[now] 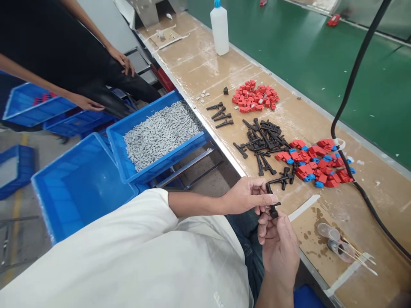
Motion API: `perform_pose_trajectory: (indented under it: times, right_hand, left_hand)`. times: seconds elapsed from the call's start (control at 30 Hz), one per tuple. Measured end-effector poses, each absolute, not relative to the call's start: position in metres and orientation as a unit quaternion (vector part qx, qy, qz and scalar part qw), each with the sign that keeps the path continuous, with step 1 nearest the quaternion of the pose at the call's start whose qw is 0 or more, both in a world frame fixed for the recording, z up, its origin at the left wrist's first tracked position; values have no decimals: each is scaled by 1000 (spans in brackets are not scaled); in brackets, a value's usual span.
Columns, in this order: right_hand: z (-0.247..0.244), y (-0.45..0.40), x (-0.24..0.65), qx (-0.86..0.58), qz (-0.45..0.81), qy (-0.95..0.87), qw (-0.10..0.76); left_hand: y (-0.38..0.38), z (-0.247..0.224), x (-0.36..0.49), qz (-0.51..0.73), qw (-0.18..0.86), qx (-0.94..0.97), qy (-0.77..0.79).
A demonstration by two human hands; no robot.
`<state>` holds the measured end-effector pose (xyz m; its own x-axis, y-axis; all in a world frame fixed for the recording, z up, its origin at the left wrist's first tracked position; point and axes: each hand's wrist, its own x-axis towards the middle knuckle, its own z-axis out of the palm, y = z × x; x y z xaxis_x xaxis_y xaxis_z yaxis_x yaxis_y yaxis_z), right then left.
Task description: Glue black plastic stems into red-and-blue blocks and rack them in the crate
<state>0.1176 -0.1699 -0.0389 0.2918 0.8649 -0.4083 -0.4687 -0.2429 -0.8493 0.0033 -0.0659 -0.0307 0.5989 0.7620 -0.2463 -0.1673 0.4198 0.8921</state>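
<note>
A small black plastic part [271, 197], rod-like with a blocky end, is pinched between the fingers of my left hand [245, 196]. My right hand [280, 239] grips its lower end from below. Just beyond my fingers lies a pile of similar black plastic parts [268, 134], with several more set in a row [221, 115] toward the bench edge. To the right of that pile is a heap of red and blue plastic pieces [317, 162]. Farther up the bench sits another heap of small red pieces [253, 96].
A blue bin of grey pieces [115, 143] and another blue bin [45, 184] stand left of the bench [195, 55]. There are a white bottle [219, 30], small clear cups [329, 231] with cotton swabs [364, 261], and a black cable [362, 192]. Another person [77, 55] stands nearby.
</note>
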Motion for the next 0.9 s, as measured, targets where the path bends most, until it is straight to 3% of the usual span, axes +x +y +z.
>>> perform_pose_trajectory:
  times: [0.27, 0.5, 0.67, 0.77, 0.9]
  right_hand:
    - [-43, -169, 116, -588, 526, -225, 572]
    - [-39, -173, 100, -605, 455, -170, 631]
    - [-39, -177, 91, -645, 353, -112, 668]
    - [-40, -182, 95, -621, 379, -119, 676]
    - [-39, -185, 96, -597, 403, -144, 679]
  left_hand:
    - [-73, -28, 2, 322, 730, 511, 318]
    - [-87, -32, 8, 354, 671, 575, 305]
    - [-105, -38, 14, 364, 726, 521, 262]
    - [-110, -38, 16, 338, 775, 473, 250]
    - [-108, -39, 18, 364, 733, 487, 305]
